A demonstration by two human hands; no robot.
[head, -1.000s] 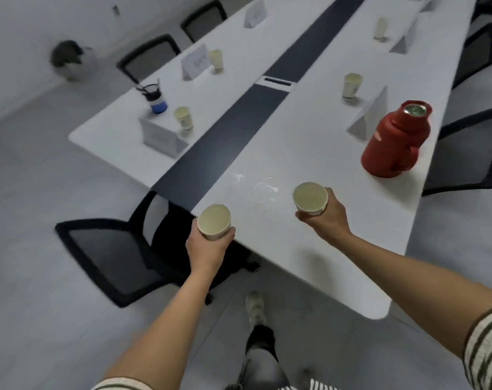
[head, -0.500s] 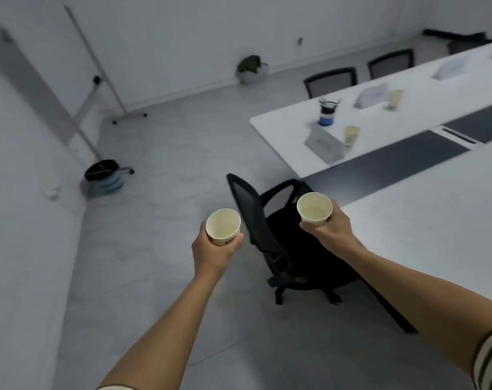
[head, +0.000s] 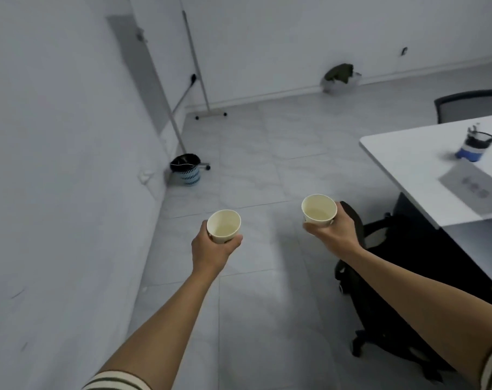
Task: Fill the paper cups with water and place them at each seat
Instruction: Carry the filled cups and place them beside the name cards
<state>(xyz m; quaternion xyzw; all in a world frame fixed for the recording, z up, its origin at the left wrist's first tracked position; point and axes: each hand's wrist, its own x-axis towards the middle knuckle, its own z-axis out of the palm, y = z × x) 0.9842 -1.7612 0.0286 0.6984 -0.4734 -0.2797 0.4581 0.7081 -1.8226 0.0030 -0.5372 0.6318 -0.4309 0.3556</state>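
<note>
View: swung further left; the white table, which filled the right half of the frame a second ago, now occupies only the right edge, and the red flask and far-side cups have left the picture. Bin: moved from left edge to centre left. Black chair: shifted from centre to lower right. Left hand and right hand: now over bare floor rather than table edge.

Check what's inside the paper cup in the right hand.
The paper cup in the right hand shows a pale inner wall with liquid pooled low down, probably water. Its depth cannot be judged, and the fingers cover the lower outside.
</note>
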